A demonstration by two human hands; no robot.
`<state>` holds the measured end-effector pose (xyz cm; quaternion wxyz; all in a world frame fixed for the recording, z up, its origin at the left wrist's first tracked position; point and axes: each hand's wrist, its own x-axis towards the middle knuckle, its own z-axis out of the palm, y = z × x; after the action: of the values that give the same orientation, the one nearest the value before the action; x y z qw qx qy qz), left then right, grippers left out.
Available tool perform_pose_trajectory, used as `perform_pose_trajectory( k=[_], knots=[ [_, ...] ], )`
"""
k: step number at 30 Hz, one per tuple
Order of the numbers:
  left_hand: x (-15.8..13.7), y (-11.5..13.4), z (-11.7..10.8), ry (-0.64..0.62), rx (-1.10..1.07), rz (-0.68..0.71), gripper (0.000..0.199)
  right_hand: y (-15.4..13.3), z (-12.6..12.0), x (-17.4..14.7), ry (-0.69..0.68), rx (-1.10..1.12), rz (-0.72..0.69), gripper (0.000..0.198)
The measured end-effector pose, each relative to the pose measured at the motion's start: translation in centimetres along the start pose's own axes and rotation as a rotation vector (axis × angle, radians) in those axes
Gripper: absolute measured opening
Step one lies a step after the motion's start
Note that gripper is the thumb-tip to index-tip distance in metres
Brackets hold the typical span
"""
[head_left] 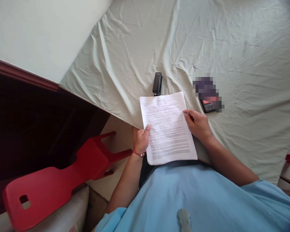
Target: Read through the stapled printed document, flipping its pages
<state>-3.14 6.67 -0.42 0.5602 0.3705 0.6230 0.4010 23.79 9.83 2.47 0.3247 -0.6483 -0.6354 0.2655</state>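
My left hand (143, 139) grips the left edge of a stack of printed papers (168, 129), its thumb lying on top of the front page. My right hand (198, 125) is at the upper right edge of the papers, fingers curled, with thumb and index finger pinched at the margin. The papers lean over the near edge of the table, their lower end by my body. Just beyond their top edge lies a black stapler (157, 83), its near end close to the papers.
A phone (207, 106), partly blurred out, lies on the pale green tablecloth (140, 42) to the right. A red plastic chair (87, 159) stands at the left, beside a pale sack (79, 206). A white wall (38, 35) borders the table at the upper left.
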Motion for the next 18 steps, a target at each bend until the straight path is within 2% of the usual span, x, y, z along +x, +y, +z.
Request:
perform_pose_trajectory(
  k=[13, 18],
  knots=[
    [-0.01, 0.17, 0.13, 0.009, 0.029, 0.014, 0.067, -0.04, -0.05, -0.10, 0.000, 0.028, 0.023, 0.031],
    [-0.27, 0.79, 0.44, 0.022, -0.067, -0.048, 0.069, 0.08, -0.13, 0.05, 0.020, 0.056, 0.072, 0.052]
  ],
)
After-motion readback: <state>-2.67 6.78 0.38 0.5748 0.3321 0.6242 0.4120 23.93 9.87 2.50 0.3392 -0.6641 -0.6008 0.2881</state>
